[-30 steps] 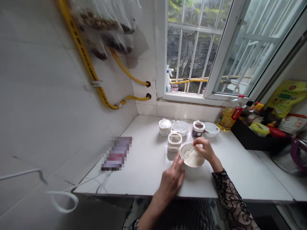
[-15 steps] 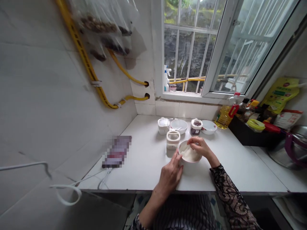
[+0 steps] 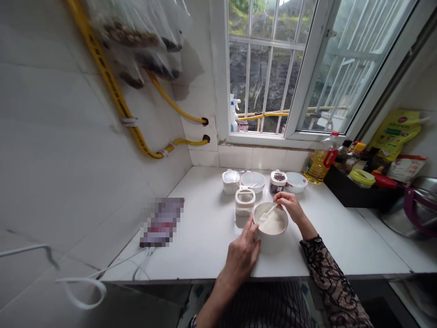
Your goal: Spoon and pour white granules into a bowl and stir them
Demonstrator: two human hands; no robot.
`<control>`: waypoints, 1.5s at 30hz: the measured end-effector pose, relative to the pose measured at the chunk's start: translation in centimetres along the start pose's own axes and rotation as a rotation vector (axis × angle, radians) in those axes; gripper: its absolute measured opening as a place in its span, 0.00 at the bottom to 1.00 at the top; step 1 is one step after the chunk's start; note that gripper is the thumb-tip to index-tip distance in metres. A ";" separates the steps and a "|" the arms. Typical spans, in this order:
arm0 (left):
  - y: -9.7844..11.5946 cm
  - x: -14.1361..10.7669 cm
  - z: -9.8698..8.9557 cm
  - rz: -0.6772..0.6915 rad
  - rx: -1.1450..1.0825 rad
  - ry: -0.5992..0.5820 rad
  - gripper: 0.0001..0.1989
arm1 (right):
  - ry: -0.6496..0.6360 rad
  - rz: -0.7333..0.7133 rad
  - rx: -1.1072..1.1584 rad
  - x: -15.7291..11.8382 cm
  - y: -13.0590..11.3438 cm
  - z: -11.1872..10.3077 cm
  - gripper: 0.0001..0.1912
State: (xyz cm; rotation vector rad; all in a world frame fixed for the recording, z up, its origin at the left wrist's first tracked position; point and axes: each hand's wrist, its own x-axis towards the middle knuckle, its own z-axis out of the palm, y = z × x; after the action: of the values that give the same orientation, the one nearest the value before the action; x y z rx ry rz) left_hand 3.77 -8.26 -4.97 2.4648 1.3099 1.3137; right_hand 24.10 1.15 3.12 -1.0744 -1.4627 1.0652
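A small bowl with a pinkish outside stands on the counter, holding an off-white powder or fine grain. My left hand grips the bowl's left side, fingers at its rim. Pinched in my right hand is a small white spoon, whose tip reaches into the bowl at a slant. A square cream jar stands just left of the bowl. Behind are a white lidded jar, a white bowl, a jar with dark contents and another white bowl.
An oil bottle stands at the back right beside a black box of condiments. A metal pot with a purple handle sits far right. To the left lie a blurred-out flat object and a white cable.
My right hand has shifted up and right within the bowl area, bringing the white spoon into plain sight. My left hand stays on the bowl. The view has moved slightly.
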 end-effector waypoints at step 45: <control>-1.6 2.5 -1.7 0.117 0.039 -0.084 0.17 | -0.040 -0.474 -0.584 0.2 0.1 0.9 0.10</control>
State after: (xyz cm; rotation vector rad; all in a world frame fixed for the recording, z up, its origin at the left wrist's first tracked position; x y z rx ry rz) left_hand 2.16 -6.05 -2.90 2.6283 1.2018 1.2037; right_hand 23.15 1.32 2.93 -1.0139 -1.9987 0.3271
